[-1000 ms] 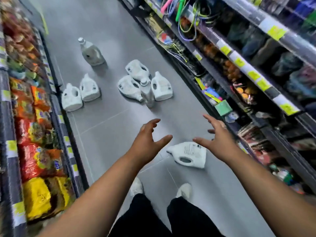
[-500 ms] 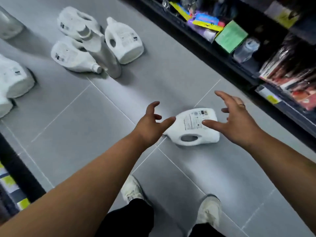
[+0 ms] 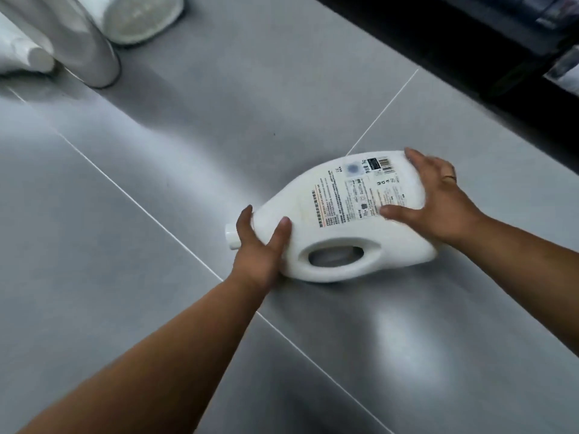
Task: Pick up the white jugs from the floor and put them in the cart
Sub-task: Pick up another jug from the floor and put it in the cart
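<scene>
A white jug lies on its side on the grey tiled floor, its printed label facing up, its handle toward me and its cap pointing left. My left hand grips the jug's neck just behind the cap, thumb on top. My right hand holds the jug's base end, thumb across the label and fingers wrapped over the far edge. No cart is in view.
More white jugs lie at the top left, one bottle standing upright among them. The dark base of a store shelf runs along the top right. Grey floor tiles surround the jug.
The view has dropped close to the floor. Both hands, spread open in the air before, have come down and taken hold of the jug at its neck and base.
</scene>
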Motion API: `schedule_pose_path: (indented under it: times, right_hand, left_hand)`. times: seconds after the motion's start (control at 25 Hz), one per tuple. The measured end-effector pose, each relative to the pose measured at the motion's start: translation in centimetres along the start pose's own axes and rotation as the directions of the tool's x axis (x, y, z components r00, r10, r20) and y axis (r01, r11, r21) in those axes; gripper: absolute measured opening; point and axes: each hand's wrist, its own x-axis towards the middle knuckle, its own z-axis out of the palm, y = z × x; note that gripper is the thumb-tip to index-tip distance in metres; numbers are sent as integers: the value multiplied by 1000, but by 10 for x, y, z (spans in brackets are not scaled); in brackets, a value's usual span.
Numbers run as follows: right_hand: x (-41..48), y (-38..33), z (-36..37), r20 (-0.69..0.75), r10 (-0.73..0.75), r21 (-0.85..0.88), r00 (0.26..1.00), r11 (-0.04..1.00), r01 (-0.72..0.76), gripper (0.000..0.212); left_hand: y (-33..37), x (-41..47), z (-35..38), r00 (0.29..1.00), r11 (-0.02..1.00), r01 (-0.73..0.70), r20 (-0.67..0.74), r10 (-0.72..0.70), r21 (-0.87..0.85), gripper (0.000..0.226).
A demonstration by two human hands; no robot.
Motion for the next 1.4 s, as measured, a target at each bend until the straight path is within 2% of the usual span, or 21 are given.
schedule_pose_path:
  times: [0.16,0.24,0.32,0.48,0.6,0.8,1.04,1.16,1.4]
  right_hand:
    - [10,19,15,-19,-35,313,999,949,39,104]
    - [9,23,19,-2,-3,532,1000,847,4,107]
    - [7,22,20,16,4,661,1000,750,-14,104]
    - [4,19,20,47,-38,718,998,696,-7,104]
    - [-3,23,28,22,-50,701,998,713,20,92]
    - [-25,27,36,-5,-18,710,1000,704,16,89]
    - [-29,26,40,13,-4,720,1000,694,-6,88]
    - [-20,22,33,43,29,787,999,614,-52,86]
    - [-13,17,33,99,54,874,994,473,-113,78]
  left_hand:
    - [-9,6,33,969,977,-84,-243,35,-194,88]
    - [-9,6,41,959,969,-101,-280,35,-227,89]
    - [-9,5,43,959,967,-114,-281,46,-228,87]
    - [-9,6,39,965,973,-143,-246,95,-182,79]
    - [-8,8,32,971,979,-161,-200,134,-122,72]
    - [-9,1,26,970,977,-199,-159,185,-77,72]
    - [-14,4,19,976,983,-175,-143,165,-59,78]
    - [-9,6,18,977,984,-174,-135,166,-45,78]
    - [-6,15,12,981,972,-190,-68,182,-137,75]
